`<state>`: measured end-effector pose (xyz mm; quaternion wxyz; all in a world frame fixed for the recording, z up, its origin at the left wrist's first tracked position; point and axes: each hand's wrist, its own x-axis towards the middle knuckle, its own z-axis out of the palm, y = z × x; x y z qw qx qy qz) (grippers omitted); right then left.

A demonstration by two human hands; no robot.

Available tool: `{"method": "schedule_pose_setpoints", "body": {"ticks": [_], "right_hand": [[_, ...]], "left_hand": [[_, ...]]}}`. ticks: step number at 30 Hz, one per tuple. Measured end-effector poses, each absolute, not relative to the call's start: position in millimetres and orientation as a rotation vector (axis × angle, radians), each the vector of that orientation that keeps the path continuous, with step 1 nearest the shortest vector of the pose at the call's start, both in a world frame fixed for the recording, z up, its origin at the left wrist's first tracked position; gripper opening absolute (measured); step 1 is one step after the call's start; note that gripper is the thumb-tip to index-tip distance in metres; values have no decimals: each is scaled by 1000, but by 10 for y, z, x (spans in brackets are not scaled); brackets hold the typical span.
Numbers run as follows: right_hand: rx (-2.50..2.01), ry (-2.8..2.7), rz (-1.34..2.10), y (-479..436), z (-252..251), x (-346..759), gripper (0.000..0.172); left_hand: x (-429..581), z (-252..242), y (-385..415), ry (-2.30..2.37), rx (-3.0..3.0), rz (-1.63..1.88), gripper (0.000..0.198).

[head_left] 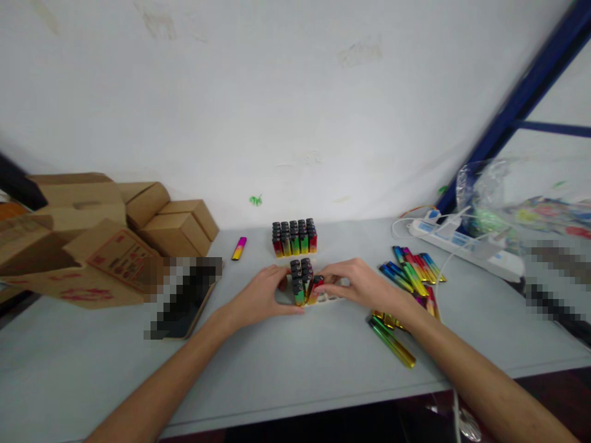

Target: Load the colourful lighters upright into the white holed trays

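Observation:
In the middle of the table, a white slotted tray (333, 299) holds two rows of upright lighters (297, 289) with black tops at its left end. My left hand (258, 296) curls around that end, thumb in front and fingers at the side. Between the fingertips of my right hand (357, 284) is a red-and-yellow lighter (316, 290), standing slightly tilted beside the rows. Whether it is fully seated in its slot cannot be seen. Behind them stands a full block of lighters (295, 241) in several colours.
Loose shiny lighters (414, 277) lie at the right, near a green-and-gold one (392, 344). A pink-and-yellow lighter (239, 248) lies back left. Cardboard boxes (178, 227) and a dark phone-like device (189, 301) occupy the left. A power strip (471, 251) with cables sits right.

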<state>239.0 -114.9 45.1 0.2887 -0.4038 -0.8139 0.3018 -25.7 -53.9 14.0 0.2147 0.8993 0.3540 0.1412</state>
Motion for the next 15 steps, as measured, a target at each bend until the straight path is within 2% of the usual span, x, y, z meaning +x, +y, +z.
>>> {"method": "schedule_pose_setpoints", "body": {"ticks": [15], "right_hand": [[-1021,-2336,537,-1141,327,2281,22]], "left_hand": [[-268,86,-515,957,2495,425,61]]}}
